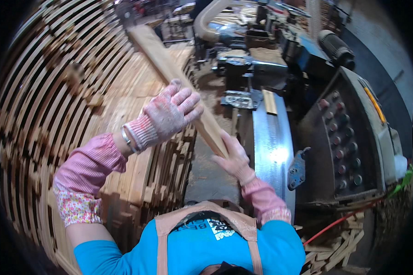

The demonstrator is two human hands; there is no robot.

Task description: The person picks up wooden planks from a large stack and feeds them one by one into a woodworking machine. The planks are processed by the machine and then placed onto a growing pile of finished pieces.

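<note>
A long pale wooden board (158, 52) slants across the middle, its far end up to the left and its near end close to my body. My left hand (170, 112), in a stained knitted glove, lies over the board's middle with its fingers bent around the edge. The near end is gripped by my right hand (236, 158), with the thumb on one side and the fingers on the other. To the right of it runs the shiny metal bed (270, 142) of a woodworking machine. A short wooden piece (269, 101) rests on that bed.
Stacked wooden strips (135, 87) fill the left side. A control panel (342, 137) with several buttons stands at the right, and a motor (336, 49) sits behind it. A red cable (337, 222) passes above loose wood offcuts (339, 252) at the lower right.
</note>
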